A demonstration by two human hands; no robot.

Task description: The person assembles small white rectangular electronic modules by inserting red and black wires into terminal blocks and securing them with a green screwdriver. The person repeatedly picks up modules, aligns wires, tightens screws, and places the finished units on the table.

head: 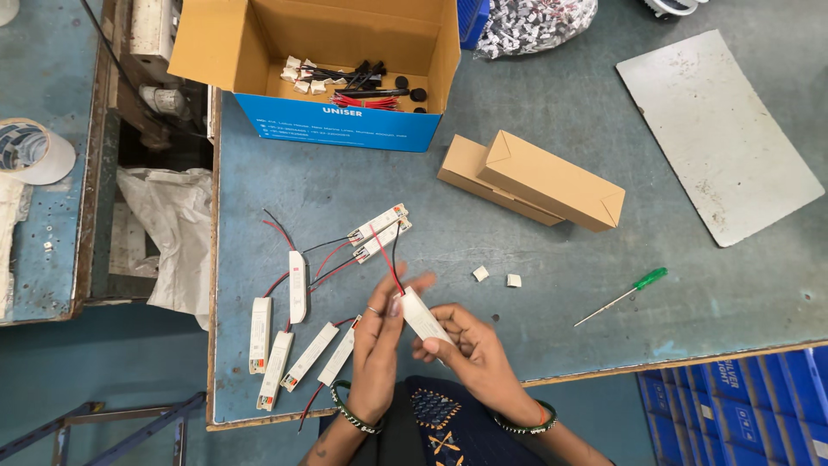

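Note:
My right hand (473,355) grips a slim white driver module (423,318) by its lower end, near the table's front edge. My left hand (379,345) has its fingers spread, with the thumb and fingertips touching the module's upper end, where red and black wires (390,259) come out. Several more white modules with red and black leads (297,332) lie on the blue-grey table (535,285) to the left of my hands. Two of those modules (379,231) lie just beyond my hands.
An open cardboard box (336,69) holding connectors and wires stands at the back. Two long brown cartons (535,181) lie at centre right. Two small white connectors (496,276), a green-handled screwdriver (623,295) and a grey board (716,129) are to the right. A tape roll (30,151) sits far left.

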